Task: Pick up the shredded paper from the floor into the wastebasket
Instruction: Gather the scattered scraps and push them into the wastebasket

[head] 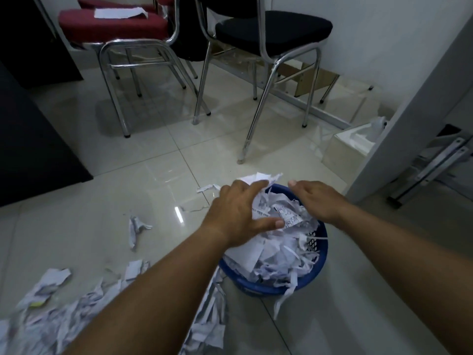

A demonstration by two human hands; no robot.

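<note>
A blue wastebasket [311, 276] stands on the tiled floor, heaped above its rim with shredded paper [277, 254]. My left hand [238, 213] lies on top of the heap with fingers spread, pressing the paper down. My right hand [316, 201] hovers over the far right rim, fingers relaxed and holding nothing. More shredded paper [64, 313] is strewn over the floor at the lower left, with loose scraps [137, 229] left of the basket and a strip [207, 187] just beyond my left hand.
A red chrome-legged chair [112, 26] and a black one [273, 26] stand behind the basket. Dark furniture [30, 139] lines the left side. A white box [355, 142] and a grey panel [414, 129] sit at the right.
</note>
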